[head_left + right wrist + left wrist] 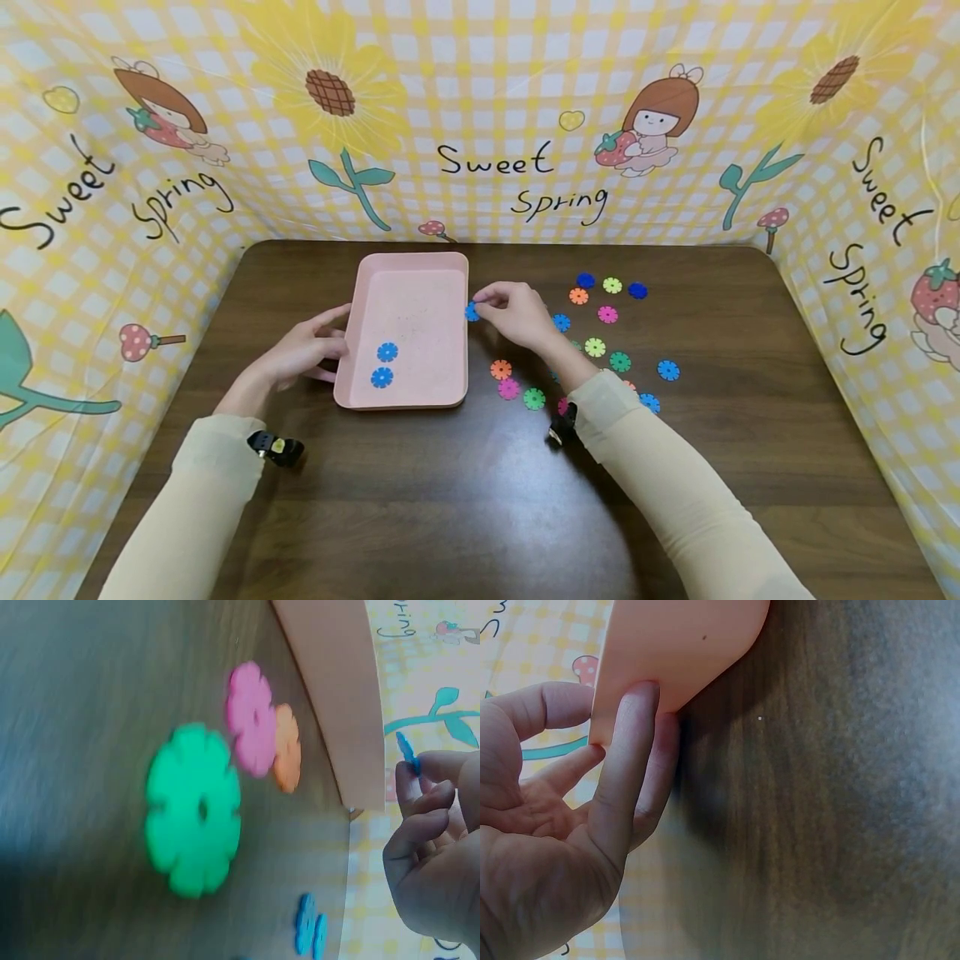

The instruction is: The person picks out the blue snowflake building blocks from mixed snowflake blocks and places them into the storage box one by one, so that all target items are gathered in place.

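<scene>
My left hand [303, 350] holds the left side of the pink tray [401, 260]. In the left wrist view, some fingertips press the tray's outer wall [682, 645] while others meet its rim. Two blue notched discs [387, 352] lie flat inside the tray. My right hand [517, 315] pinches another blue notched disc [472, 312] between thumb and fingertips, beside the tray's right rim. That disc stands nearly edge-on in the right wrist view, where the curled fingers [416, 840] partly hide its lower end.
Several loose notched discs in orange [501, 369], pink [508, 389], green [534, 399], yellow [595, 347] and blue [668, 371] lie right of the tray, some beneath my right forearm. The brown table [465, 500] is enclosed by a checked cloth [487, 100] at back and sides.
</scene>
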### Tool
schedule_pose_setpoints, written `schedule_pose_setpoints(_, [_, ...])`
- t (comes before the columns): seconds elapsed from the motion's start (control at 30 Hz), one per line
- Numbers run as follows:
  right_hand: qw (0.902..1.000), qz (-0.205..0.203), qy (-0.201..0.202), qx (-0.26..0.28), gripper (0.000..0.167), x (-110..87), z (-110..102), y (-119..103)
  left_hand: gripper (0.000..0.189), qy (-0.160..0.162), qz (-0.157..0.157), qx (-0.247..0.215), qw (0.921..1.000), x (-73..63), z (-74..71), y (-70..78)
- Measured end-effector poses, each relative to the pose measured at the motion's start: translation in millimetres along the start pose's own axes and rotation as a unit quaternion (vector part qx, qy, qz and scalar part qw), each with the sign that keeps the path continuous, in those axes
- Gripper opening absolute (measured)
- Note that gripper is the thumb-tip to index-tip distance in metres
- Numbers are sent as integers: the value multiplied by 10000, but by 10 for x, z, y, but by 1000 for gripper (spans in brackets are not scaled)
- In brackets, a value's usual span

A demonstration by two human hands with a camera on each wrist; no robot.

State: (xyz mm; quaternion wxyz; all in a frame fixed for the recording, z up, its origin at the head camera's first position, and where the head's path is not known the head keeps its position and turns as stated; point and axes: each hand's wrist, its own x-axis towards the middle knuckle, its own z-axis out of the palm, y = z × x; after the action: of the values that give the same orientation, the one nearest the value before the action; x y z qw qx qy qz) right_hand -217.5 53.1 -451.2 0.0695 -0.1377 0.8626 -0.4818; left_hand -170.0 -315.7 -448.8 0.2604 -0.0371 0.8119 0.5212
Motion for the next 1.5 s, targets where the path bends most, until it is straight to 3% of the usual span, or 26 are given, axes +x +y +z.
schedule_pose_setpoints(0.2, [9985,-188,-215,462,20,21,153,-109,84,-17,-7,6,10000,-3,-1,3])
schedule_pose_setpoints(0.37, [9974,-316,-405,499,23,42,289,-214,85,-5,15,-7,10000,-14,6,19])
schedule_pose_setpoints(0.63, [9970,-194,-559,498,24,88,541,-381,84,8,23,-23,10000,-12,14,26])
schedule_pose_setpoints(1.0, [9972,-89,-595,449,21,189,900,-540,85,-6,23,-94,10000,-16,7,14])
schedule_pose_setpoints(1.23, [9984,33,-558,-104,21,226,1076,-532,84,-2,53,-127,9999,-38,15,30])
schedule_pose_setpoints(1.5, [9988,141,-437,-146,20,256,1184,-490,83,13,64,-155,9999,-39,24,30])
